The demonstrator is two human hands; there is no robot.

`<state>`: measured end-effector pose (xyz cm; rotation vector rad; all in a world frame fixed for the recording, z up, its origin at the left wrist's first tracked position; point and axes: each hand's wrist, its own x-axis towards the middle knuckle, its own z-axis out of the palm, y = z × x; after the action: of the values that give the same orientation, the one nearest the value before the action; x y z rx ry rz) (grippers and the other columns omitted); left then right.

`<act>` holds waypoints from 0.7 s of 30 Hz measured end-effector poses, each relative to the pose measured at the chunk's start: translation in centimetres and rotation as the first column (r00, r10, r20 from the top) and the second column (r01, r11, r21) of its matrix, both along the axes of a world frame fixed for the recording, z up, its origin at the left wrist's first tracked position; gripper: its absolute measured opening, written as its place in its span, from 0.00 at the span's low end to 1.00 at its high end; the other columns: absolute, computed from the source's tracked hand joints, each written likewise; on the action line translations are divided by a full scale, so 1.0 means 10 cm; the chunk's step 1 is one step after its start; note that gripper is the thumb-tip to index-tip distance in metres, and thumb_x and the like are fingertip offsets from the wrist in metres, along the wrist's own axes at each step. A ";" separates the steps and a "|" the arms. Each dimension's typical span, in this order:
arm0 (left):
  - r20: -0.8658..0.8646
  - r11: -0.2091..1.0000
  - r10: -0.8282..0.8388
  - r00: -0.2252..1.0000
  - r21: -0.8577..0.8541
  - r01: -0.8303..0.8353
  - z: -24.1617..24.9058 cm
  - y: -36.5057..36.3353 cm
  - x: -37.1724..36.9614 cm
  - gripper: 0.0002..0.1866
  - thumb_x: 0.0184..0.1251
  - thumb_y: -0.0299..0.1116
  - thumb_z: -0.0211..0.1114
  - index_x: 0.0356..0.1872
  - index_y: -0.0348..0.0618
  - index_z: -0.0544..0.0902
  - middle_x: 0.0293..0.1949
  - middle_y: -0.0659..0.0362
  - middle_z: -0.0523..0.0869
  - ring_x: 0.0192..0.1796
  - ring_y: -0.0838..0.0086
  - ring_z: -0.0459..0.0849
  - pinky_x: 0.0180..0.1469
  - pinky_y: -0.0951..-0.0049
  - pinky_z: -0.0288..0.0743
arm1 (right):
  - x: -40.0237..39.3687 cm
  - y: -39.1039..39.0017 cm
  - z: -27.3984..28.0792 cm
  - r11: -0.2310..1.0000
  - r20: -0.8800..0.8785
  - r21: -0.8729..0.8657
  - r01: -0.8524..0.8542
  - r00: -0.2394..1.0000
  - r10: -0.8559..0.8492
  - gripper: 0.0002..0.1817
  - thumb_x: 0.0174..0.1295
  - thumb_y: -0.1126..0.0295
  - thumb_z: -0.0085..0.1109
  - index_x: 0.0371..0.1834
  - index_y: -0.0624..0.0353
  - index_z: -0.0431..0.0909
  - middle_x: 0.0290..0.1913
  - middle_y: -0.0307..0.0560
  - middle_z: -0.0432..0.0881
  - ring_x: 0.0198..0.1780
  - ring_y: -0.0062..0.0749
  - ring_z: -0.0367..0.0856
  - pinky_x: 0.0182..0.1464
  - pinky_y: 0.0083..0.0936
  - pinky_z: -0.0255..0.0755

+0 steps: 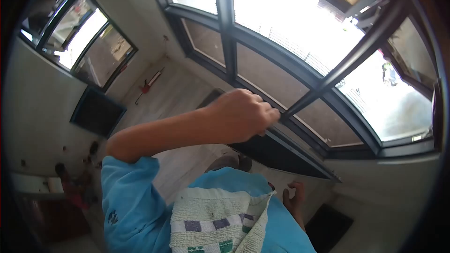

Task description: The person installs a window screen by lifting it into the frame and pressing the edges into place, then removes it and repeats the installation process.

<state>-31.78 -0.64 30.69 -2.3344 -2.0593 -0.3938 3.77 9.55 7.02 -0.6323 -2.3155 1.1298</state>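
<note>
My left hand reaches across in front of me with its fingers closed, knuckles up, close to the lower rail of the dark window frame. Whatever its fingers may hold is hidden from this side; I cannot tell what it is. Low at my right side hangs my right hand, fingers loosely bent and apart, with nothing visible in it. A checked towel lies over the front of my blue shirt.
A red caulking gun lies on the light floor by the wall. Below the window is a long dark panel. Other dark panels are at left and lower right. Another person is at the far left.
</note>
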 end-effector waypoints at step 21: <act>0.777 0.806 0.036 0.628 0.349 -0.478 -0.85 -0.54 -1.91 0.15 0.59 0.35 0.71 0.42 0.41 0.77 0.32 0.63 0.83 0.36 0.83 0.82 0.36 0.78 0.74 | -0.19 0.92 0.14 0.687 -0.569 -0.582 0.436 0.384 -0.727 0.18 0.68 0.55 0.47 0.50 0.56 0.75 0.39 0.41 0.77 0.37 0.23 0.76 0.36 0.25 0.74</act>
<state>-50.87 -6.00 22.21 -1.5828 -2.0720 -1.8977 1.83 18.77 8.41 -0.8053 -0.9792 1.1137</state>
